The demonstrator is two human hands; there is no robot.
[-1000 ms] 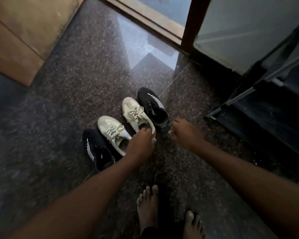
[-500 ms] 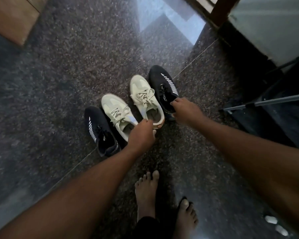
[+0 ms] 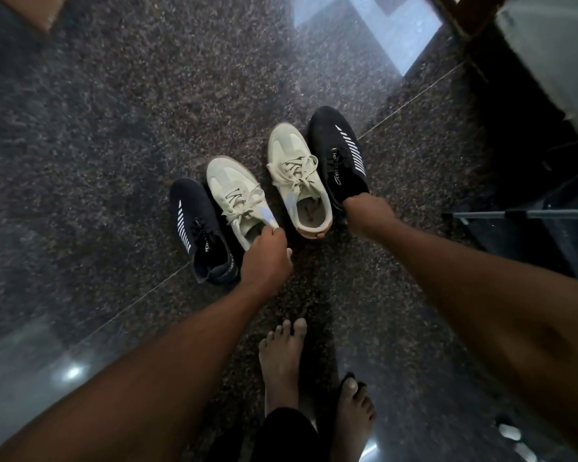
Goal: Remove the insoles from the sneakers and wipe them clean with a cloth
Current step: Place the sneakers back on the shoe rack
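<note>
Dark speckled granite floor (image 3: pixel 121 135), polished. A thin seam (image 3: pixel 414 98) runs diag. beyond the left fingers (image 3: pixel 276 232), up to the right. Two bare feet: one (image 3: pixel 281 365) just nearer than those fingers, the other (image 3: pixel 352 408) nearer again & further right, w/ a black trouser hem (image 3: pixel 287 428) btwn them. Pale window reflection (image 3: pixel 374 25) far beyond. Wood frame (image 3: pixel 467 15) far right; metal rod (image 3: pixel 528 214) level w/ the fingers, well right. Wood panel (image 3: pixel 24 11) far upper left.

Home entryway: polished granite floor (image 3: pixel 147 111), wooden door frame (image 3: pixel 464 15), sneakers (image 3: pixel 237 198) in a row, bare feet (image 3: pixel 281 361)
</note>
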